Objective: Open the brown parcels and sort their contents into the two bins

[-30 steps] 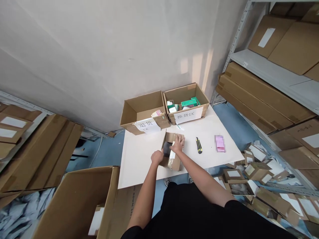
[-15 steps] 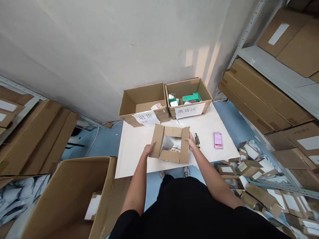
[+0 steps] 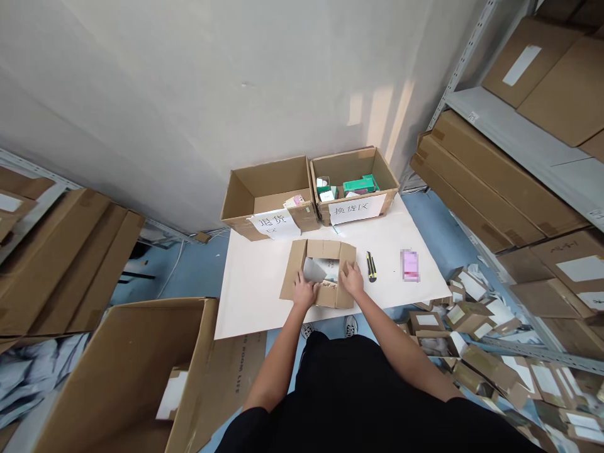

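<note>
A small cardboard box (image 3: pixel 318 249) lies on the white table with its flaps folded outward. Inside it are a grey-white sheet (image 3: pixel 313 270) and printed paper; whatever lies under them is hidden. My left hand (image 3: pixel 305 292) rests at the front left corner of the opening, its fingers apart and touching the cardboard by the sheet. On the other side, my right hand (image 3: pixel 352 281) grips the right flap with bent fingers. A yellow and black box cutter (image 3: pixel 371 267) lies just right of the box.
Two larger open cartons with paper signs, left (image 3: pixel 272 221) and right (image 3: pixel 357 209), stand at the table's (image 3: pixel 250 302) back. A pixelated pink item (image 3: pixel 410 265) lies to the right. A big open carton (image 3: pixel 207 352) stands at left. Several parcels (image 3: pixel 467 314) crowd the floor at right.
My left hand has left the left flap and moved right to the front corner of the opening. My right hand has shifted inward over the right flap. The box is now lower, on the table.
</note>
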Action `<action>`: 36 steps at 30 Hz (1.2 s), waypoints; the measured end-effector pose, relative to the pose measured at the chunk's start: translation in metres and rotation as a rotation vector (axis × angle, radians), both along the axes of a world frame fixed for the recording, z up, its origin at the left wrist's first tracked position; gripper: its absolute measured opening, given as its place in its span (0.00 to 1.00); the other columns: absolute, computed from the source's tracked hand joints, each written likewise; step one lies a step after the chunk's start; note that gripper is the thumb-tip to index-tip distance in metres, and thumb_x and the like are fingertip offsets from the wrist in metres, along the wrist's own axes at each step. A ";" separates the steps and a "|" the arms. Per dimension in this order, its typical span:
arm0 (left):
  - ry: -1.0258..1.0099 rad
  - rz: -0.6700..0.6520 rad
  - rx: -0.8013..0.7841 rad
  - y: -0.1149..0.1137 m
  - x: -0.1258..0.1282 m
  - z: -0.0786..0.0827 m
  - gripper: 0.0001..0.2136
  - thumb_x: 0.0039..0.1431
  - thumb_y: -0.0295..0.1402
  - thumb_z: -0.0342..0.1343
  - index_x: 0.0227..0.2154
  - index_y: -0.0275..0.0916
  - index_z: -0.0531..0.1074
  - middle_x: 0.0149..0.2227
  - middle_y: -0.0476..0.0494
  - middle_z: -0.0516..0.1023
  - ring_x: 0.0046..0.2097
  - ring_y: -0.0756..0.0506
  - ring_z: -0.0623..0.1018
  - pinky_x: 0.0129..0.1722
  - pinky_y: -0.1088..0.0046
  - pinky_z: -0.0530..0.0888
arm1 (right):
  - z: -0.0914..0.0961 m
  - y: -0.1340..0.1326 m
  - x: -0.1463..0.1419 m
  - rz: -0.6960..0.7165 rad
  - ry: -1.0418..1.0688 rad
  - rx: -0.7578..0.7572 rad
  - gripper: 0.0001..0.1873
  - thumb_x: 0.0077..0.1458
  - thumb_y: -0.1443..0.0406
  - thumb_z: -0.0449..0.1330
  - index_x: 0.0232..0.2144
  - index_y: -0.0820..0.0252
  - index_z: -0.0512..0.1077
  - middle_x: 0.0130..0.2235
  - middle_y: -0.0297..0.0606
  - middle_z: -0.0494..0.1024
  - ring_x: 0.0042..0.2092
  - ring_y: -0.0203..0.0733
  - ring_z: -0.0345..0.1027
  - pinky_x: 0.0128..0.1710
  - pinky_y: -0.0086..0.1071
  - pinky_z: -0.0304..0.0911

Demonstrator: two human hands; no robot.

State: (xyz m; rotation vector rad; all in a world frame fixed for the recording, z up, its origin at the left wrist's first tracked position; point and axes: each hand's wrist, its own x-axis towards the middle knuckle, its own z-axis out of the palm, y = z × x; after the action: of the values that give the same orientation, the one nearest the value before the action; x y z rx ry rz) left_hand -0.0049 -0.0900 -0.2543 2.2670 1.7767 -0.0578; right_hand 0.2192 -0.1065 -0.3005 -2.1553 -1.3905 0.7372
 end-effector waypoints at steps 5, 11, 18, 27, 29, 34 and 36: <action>-0.036 -0.118 -0.074 -0.010 -0.021 -0.007 0.21 0.72 0.49 0.48 0.46 0.43 0.83 0.75 0.42 0.57 0.77 0.29 0.46 0.71 0.44 0.56 | 0.001 0.009 0.002 0.074 -0.030 -0.087 0.32 0.70 0.54 0.52 0.68 0.67 0.67 0.71 0.56 0.63 0.73 0.56 0.52 0.70 0.42 0.52; -0.130 -0.008 -0.105 -0.009 -0.013 -0.009 0.18 0.70 0.47 0.51 0.49 0.43 0.80 0.77 0.42 0.54 0.78 0.28 0.43 0.72 0.40 0.52 | 0.004 0.011 -0.005 0.126 -0.008 -0.141 0.36 0.69 0.56 0.53 0.71 0.72 0.59 0.72 0.59 0.60 0.72 0.56 0.56 0.68 0.41 0.55; -0.638 0.143 -0.118 0.000 -0.029 0.018 0.21 0.72 0.48 0.46 0.31 0.43 0.77 0.66 0.40 0.73 0.73 0.38 0.62 0.70 0.53 0.64 | 0.014 0.002 0.009 0.171 -0.098 0.002 0.30 0.66 0.59 0.58 0.66 0.65 0.68 0.70 0.54 0.64 0.71 0.57 0.56 0.69 0.45 0.55; -0.566 0.023 -0.480 -0.019 -0.084 0.023 0.38 0.46 0.38 0.71 0.63 0.45 0.73 0.77 0.37 0.53 0.76 0.30 0.55 0.72 0.52 0.62 | 0.033 0.033 -0.031 0.719 -0.086 -0.131 0.31 0.51 0.77 0.61 0.58 0.67 0.76 0.70 0.55 0.65 0.74 0.54 0.53 0.72 0.42 0.53; -0.435 -0.015 -0.452 -0.024 -0.082 0.018 0.44 0.41 0.35 0.73 0.66 0.44 0.70 0.77 0.37 0.50 0.76 0.30 0.52 0.73 0.54 0.59 | 0.035 0.044 -0.039 0.678 -0.080 -0.204 0.34 0.50 0.77 0.64 0.61 0.70 0.74 0.73 0.60 0.57 0.76 0.59 0.46 0.71 0.45 0.54; -0.172 -0.015 -0.256 -0.035 -0.063 0.005 0.45 0.39 0.34 0.76 0.65 0.44 0.71 0.78 0.37 0.49 0.76 0.28 0.52 0.72 0.51 0.63 | 0.037 0.051 -0.048 0.609 -0.080 -0.168 0.44 0.51 0.74 0.67 0.70 0.67 0.64 0.76 0.63 0.46 0.77 0.64 0.37 0.71 0.51 0.53; -0.158 -0.027 -0.181 -0.037 -0.058 0.002 0.42 0.39 0.35 0.77 0.62 0.44 0.74 0.77 0.37 0.52 0.76 0.26 0.53 0.72 0.48 0.63 | 0.037 0.055 -0.048 0.596 -0.100 -0.076 0.43 0.53 0.74 0.65 0.71 0.61 0.63 0.78 0.56 0.41 0.78 0.61 0.32 0.71 0.52 0.51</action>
State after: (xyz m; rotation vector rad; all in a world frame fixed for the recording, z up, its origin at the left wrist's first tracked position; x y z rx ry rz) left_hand -0.0625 -0.1273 -0.2525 2.1067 1.5931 -0.0416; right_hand 0.1713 -0.0518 -0.2635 -1.8491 -2.1261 0.9074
